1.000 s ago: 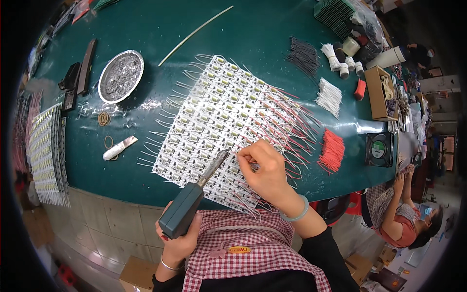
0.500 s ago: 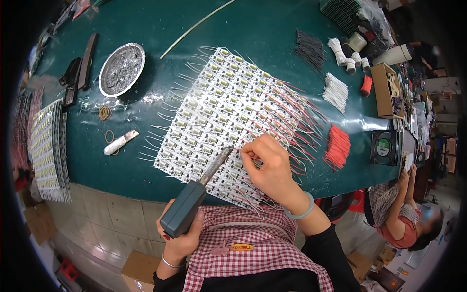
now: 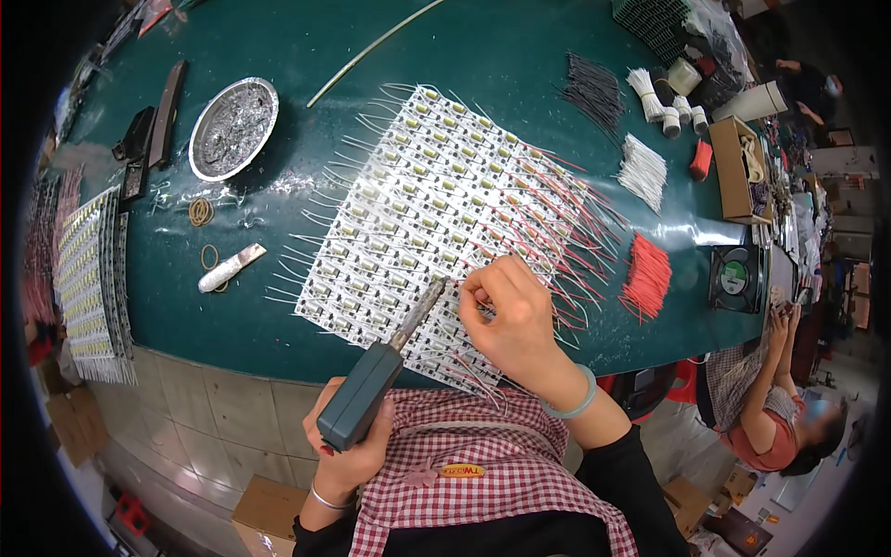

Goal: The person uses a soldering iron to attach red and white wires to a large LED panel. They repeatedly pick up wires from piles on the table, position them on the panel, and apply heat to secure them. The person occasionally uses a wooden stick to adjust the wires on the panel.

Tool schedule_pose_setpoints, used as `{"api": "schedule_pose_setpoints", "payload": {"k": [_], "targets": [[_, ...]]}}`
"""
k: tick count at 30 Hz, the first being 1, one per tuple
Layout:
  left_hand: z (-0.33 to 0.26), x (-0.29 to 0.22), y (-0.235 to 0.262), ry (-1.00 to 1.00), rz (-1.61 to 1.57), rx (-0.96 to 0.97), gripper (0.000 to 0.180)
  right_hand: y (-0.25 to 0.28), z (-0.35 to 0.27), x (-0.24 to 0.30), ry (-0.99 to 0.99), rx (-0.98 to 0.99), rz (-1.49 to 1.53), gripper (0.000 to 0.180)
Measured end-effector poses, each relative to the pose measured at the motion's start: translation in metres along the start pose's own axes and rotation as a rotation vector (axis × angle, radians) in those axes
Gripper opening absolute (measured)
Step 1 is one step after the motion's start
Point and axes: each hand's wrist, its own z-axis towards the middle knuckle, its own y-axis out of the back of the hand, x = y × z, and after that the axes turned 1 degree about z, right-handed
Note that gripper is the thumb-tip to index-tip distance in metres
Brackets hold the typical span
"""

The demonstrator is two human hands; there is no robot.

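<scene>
My left hand (image 3: 348, 450) grips the dark green handle of a soldering iron (image 3: 380, 371); its metal tip touches the near edge of a large white panel of small circuit boards (image 3: 436, 213) on the green table. My right hand (image 3: 510, 320) rests on that same near edge, fingers pinched on a thin wire right beside the iron's tip. White wires stick out of the panel's left side and red wires out of its right side.
A round metal dish of solder dross (image 3: 232, 127) sits at the far left, a solder stick (image 3: 230, 267) and rubber bands nearer. Bundles of red wires (image 3: 647, 276), white wires (image 3: 642, 170) and black wires (image 3: 592, 91) lie right. Another person (image 3: 775, 408) sits at the right.
The iron's tip and my right hand have stayed together at the panel's near edge, with only small shifts; the view has moved slightly.
</scene>
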Motion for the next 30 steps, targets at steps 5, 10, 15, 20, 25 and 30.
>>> {"api": "schedule_pose_setpoints", "payload": {"k": [5, 10, 15, 20, 25, 30], "targets": [[0.001, -0.001, -0.001, -0.012, 0.018, 0.008, 0.021, -0.001, 0.000, 0.001, 0.004, -0.007, -0.028, 0.014], [0.002, 0.000, -0.001, -0.036, 0.048, 0.009, 0.020, 0.000, 0.001, 0.001, 0.002, 0.009, -0.015, 0.014], [0.005, -0.001, 0.001, -0.027, 0.028, -0.001, 0.017, 0.001, 0.002, -0.001, -0.014, 0.044, 0.008, 0.014], [0.003, 0.003, 0.001, -0.001, -0.006, -0.051, 0.017, 0.003, 0.004, 0.001, -0.037, 0.068, 0.010, 0.014], [-0.009, 0.012, 0.001, 0.159, -0.112, -0.104, 0.020, 0.004, 0.005, 0.000, -0.046, 0.073, 0.015, 0.014], [-0.001, 0.005, 0.001, 0.061, -0.066, -0.083, 0.020, 0.003, 0.006, 0.001, -0.043, 0.078, 0.007, 0.014]]}}
